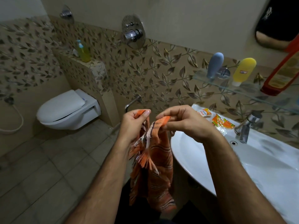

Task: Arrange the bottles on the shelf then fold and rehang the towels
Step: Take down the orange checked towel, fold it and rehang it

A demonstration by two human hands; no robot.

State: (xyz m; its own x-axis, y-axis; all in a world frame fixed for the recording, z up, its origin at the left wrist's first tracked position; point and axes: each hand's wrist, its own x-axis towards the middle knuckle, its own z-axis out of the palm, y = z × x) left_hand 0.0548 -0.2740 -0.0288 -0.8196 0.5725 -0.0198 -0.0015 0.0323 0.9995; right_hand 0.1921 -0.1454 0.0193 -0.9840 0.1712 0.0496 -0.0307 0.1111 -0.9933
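Note:
An orange striped towel with a fringed edge hangs in front of me. My left hand pinches one top corner and my right hand pinches the other, a short gap between them. The chrome towel rail on the wall just behind my hands is bare. On the glass shelf at the right stand a grey-blue bottle, a yellow bottle and a red bottle, all cap down.
A white sink with a chrome tap lies at the right, with orange packets on its rim. A white toilet hangs at the left. A yellow-green pump bottle stands on the tiled ledge.

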